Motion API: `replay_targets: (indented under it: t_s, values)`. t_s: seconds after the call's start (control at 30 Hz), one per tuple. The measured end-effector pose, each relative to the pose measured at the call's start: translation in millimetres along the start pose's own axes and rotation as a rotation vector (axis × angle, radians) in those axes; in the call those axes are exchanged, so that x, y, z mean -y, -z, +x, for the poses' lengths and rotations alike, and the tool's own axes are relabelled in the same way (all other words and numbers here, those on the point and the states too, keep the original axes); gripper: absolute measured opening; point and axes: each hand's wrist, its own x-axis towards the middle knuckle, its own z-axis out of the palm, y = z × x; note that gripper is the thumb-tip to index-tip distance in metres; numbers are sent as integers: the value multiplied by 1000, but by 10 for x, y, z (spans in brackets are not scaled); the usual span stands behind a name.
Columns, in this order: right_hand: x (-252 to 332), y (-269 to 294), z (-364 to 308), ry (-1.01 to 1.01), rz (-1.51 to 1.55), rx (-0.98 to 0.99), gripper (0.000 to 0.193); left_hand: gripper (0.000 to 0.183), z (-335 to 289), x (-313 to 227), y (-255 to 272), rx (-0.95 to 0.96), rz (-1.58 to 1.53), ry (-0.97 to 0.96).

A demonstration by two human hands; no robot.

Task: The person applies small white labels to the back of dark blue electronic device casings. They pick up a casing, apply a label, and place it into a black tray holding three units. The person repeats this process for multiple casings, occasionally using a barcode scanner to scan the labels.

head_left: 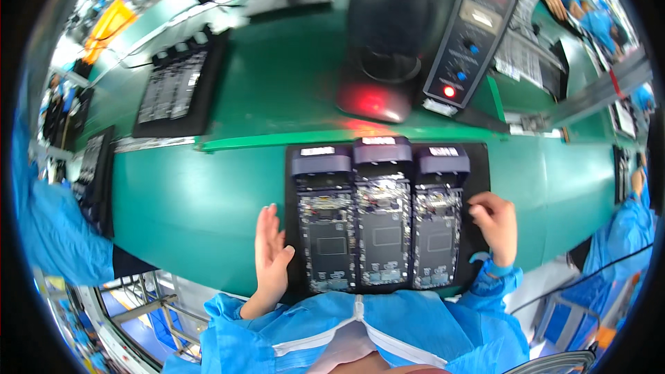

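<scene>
Three dark phone-shaped units (382, 235) with exposed circuit boards lie side by side on a black tray (294, 218) in front of me. Each has a dark purple block (443, 161) with a white label across its far end. My left hand (272, 253) is beside the tray's left edge, fingers stretched out and thumb apart, holding nothing. Off the right edge is my right hand (497, 227), its fingers loosely bent and a small gap showing between forefinger and thumb. I see nothing in it.
A black scanner stand (391, 21) glowing red and a grey control box (471, 38) with knobs stand behind a green ledge (277, 140). Another tray of boards (173, 90) lies at the far left. Co-workers' blue sleeves (62, 228) flank the green bench (187, 215).
</scene>
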Motion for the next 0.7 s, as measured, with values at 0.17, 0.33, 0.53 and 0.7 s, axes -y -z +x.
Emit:
replay_targets:
  t_s: [0.17,0.33,0.53,0.7]
  values:
    - [-115,244,-277,40,-474,-458,20,55,140,-147,156,280,-552,351]
    - [-80,97,-685,-252,-181,-203,29,65,118,-203,18,426,-92,126]
    - [-343,-10,-917,-208,404,-279,17,73,431,-97,-40,650,-186,328]
    - [-666,-53,-1285,-157,283,-483,15,68,767,231,-212,788,-127,276]
